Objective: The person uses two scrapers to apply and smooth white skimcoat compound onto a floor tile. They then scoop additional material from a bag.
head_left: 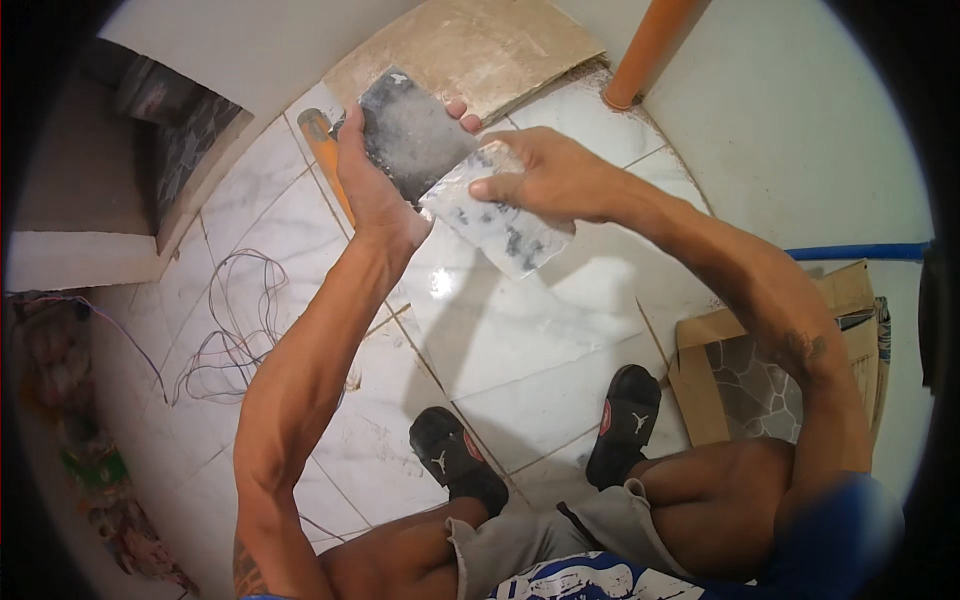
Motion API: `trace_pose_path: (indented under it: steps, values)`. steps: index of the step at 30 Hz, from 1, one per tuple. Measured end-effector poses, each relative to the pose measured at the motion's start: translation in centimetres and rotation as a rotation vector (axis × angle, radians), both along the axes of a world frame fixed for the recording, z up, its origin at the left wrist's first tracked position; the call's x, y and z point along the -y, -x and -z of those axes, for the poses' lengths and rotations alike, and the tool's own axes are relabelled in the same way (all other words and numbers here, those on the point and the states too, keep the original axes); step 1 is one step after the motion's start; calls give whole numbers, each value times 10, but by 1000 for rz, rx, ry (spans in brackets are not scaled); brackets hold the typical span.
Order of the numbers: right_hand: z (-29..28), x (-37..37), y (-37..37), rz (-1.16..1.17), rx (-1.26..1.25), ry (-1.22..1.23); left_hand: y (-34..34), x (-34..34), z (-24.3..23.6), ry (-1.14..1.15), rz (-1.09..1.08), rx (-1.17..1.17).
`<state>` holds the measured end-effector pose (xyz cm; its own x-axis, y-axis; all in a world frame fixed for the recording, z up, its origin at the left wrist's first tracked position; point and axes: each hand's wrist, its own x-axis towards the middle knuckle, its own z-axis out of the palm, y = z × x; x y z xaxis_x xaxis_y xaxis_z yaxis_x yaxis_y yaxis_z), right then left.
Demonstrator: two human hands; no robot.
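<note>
My left hand (pixel 372 182) grips a square dark grey piece (pixel 405 130), dusty and mottled, with fingertips curled over its right edge. Just right of it, my right hand (pixel 548 175) holds a white rectangular piece (pixel 505 235) with dark blotches, thumb pressed on its face. The white piece's upper left end meets or overlaps the lower edge of the dark one; whether they touch is hard to tell. An orange tool (pixel 327 150) with a grey end lies on the floor behind my left hand.
White tiled floor (pixel 440 350) holds tangled wires (pixel 225 330) at left and my sandalled feet. Beyond are a beige board (pixel 470 60), an orange pipe (pixel 650 55) and wall (pixel 760 120). At right, a blue pipe (pixel 880 252) runs above cardboard (pixel 700 410) with patterned tiles. Clutter lines the far left.
</note>
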<state>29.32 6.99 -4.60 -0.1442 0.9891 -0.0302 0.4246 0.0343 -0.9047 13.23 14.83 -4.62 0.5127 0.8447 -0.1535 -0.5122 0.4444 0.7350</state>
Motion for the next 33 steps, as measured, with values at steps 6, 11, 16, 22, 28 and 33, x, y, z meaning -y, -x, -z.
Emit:
trace_pose_path:
  steps: [6, 11, 16, 22, 28, 33]
  values:
    - [-7, 1, 2, -11, 57, 75, -1, -3, 6, 53, 42, 63]
    - [-15, -2, -10, -17, -189, 267, 1, -7, 5, -26, 11, 38]
    - [10, -9, -12, -18, -17, 42, -8, 4, 0, -20, -25, -11]
    - [-12, 2, 4, 9, 34, 149, -2, 0, 4, 19, -6, 60]
    - [11, -11, -11, 24, -155, 12, -7, 3, 6, -48, -61, 17]
    - [-2, -9, -12, -37, -169, 235, -5, 13, 0, 48, -56, -17]
